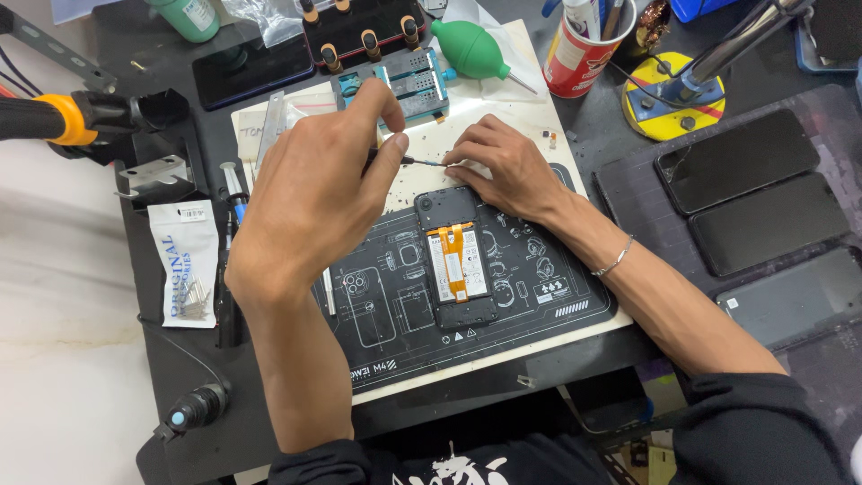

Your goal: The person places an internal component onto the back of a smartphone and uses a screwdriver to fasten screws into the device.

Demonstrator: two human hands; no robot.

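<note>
My left hand hangs over the black repair mat, its grip narrow, thumb and forefinger pinched on the handle of a thin dark tool. The tool lies nearly level and its fine tip runs rightward to the fingertips of my right hand. That hand rests palm down at the mat's upper edge, fingers curled close together around the tip; whether they pinch something small there I cannot tell, since the spot is too tiny to read. A thin silver bracelet sits on that wrist. Just below both hands, touching the heel of the right one, the opened phone lies face down on the mat with its back cover off, orange flex ribbons crossing the battery area. The mat lies on a pale sheet sprinkled with small dark specks. Behind my hands stands a teal clamp fixture, and beside it a green rubber air blower and a red cup holding tools. To the left of the mat a small white packet lies on the dark surface, with an orange-collared handle farther out. Well apart on the right, three dark phones lie side by side, screens up.
</note>
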